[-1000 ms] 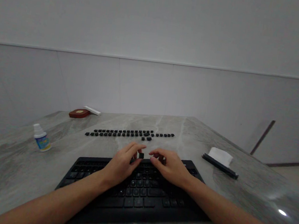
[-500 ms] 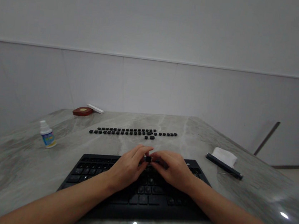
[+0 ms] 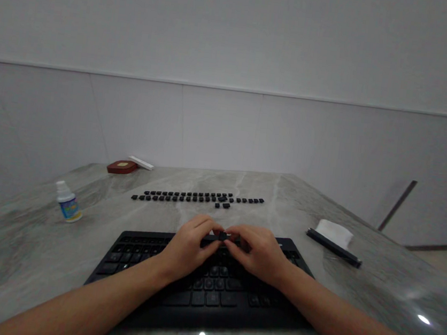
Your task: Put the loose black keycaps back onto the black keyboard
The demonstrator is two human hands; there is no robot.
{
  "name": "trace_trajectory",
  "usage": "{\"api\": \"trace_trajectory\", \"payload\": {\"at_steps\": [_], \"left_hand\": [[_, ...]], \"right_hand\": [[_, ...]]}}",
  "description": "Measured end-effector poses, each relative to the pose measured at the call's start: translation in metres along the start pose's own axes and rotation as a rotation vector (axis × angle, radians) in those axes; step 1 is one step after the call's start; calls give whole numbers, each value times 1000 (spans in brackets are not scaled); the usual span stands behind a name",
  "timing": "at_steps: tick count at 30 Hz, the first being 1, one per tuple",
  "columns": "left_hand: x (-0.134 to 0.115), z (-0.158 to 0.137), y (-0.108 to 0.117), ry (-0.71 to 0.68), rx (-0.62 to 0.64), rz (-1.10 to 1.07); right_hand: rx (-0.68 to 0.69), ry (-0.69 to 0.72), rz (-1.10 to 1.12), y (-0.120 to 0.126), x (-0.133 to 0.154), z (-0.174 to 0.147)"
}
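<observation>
A black keyboard (image 3: 206,316) lies across the near part of the table, its middle partly covered by my hands and forearms. Over its upper half, my left hand (image 3: 192,244) and my right hand (image 3: 258,249) meet fingertip to fingertip. Pinched between them is a small black keycap (image 3: 222,236), held from both sides. Behind the keyboard, loose black keycaps (image 3: 179,197) are laid out in two long rows, with a few more (image 3: 223,205) just in front of them.
At the left stands a white spray bottle (image 3: 68,202) with a blue label. A brown case (image 3: 122,167) and a white strip (image 3: 141,163) lie at the far left. To the right, a black bar (image 3: 333,247) rests against a white cloth (image 3: 335,233) on the marbled table.
Both hands have drawn slightly closer around the keycap, which has turned and shows less of its face. The view has shifted a little.
</observation>
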State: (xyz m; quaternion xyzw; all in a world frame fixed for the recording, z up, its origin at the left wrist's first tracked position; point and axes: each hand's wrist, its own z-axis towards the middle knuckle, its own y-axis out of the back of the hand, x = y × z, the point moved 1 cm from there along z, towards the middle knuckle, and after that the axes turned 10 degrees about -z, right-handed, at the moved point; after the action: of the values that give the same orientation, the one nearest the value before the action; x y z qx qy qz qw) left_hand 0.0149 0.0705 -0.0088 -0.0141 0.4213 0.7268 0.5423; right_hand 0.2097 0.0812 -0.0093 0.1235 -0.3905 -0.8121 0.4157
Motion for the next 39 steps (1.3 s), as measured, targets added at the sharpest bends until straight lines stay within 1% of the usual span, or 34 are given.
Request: {"api": "trace_trajectory", "payload": {"at_steps": [9, 19, 31, 39], "left_hand": [[-3, 0, 1, -2, -4, -54], [-12, 1, 5, -1, 45, -76], [-13, 0, 4, 6, 192, -50], [-6, -1, 1, 44, 236, -62]], "right_hand": [[1, -6, 1, 0, 0, -1], [41, -6, 13, 3, 2, 0], [191, 63, 64, 7, 7, -1], [252, 113, 120, 6, 6, 1]]}}
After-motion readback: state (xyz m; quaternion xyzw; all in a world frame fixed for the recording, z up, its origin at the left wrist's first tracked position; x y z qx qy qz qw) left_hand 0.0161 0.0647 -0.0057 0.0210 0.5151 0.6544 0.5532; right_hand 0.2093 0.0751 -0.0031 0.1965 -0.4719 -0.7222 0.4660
